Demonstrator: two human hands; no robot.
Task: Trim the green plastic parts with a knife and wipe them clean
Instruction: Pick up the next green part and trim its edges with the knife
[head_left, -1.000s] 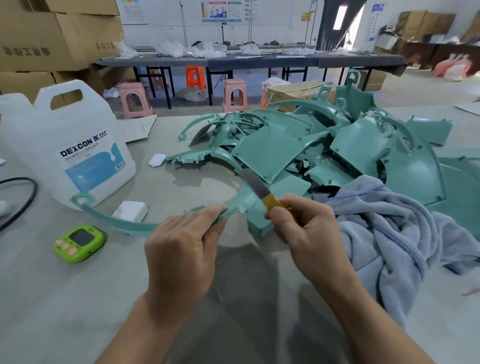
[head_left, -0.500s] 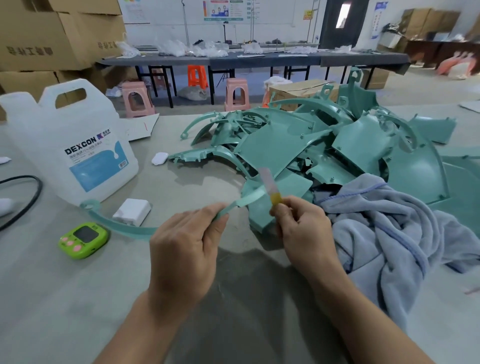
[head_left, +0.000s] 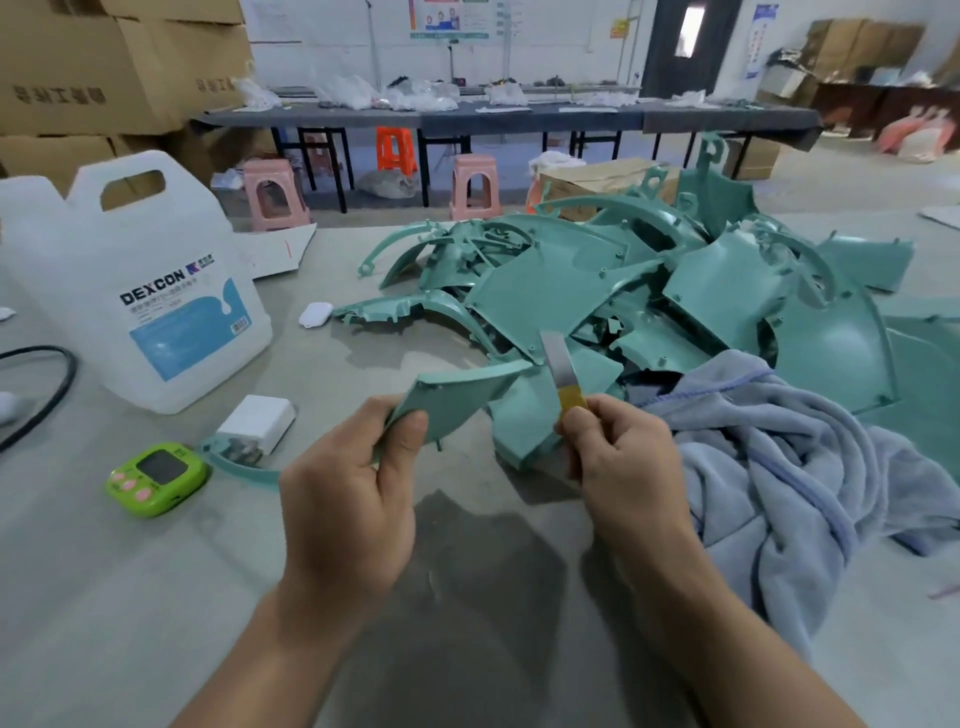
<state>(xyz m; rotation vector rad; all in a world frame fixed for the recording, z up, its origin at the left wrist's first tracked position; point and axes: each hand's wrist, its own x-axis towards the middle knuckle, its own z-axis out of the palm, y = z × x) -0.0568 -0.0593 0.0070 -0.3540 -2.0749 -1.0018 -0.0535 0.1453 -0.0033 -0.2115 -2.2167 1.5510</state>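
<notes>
**Tabletop** (head_left: 156, 597): grey surface that carries all items listed.

**Heap of green plastic parts** (head_left: 675, 291): piled loosely toward the far right corner and overlapping one another. No part in it can be judged trimmed or untrimmed.

**Cloth** (head_left: 769, 467): blue-grey, crumpled along the right edge. Its far side lies against the heap. Neither hand touches it.

**Jug** (head_left: 145, 291): white, upright, near the left edge.

**Left hand** (head_left: 348, 499): grips a curved green part (head_left: 457, 400) above the middle of the tabletop, toward the near edge. The thumb is pressed on the upper face and the fingers are curled beneath.

**Right hand** (head_left: 623, 467): fingers closed round the yellow-wrapped shank of the knife (head_left: 563, 371). The bare blade points up and away from the person. It stands at the right-hand tip of the held part; contact cannot be confirmed.

**Smaller items, near left:** a green timer (head_left: 156, 478) and a white block (head_left: 257, 421), with a curved green strip (head_left: 254, 474) lying between and just in front of them. A black cable (head_left: 70, 374) loops in at the left edge.

**Assessment:** the trimming step is in hand. Wiping of this part has not begun, and the size of the heap suggests the task is far from complete.

**Next move:** the blade needs to be laid against the part's edge and drawn along it. This calls for a firm left grip, a shallow blade angle, and a stroke directed away from the left thumb, which sits close to the working edge.
</notes>
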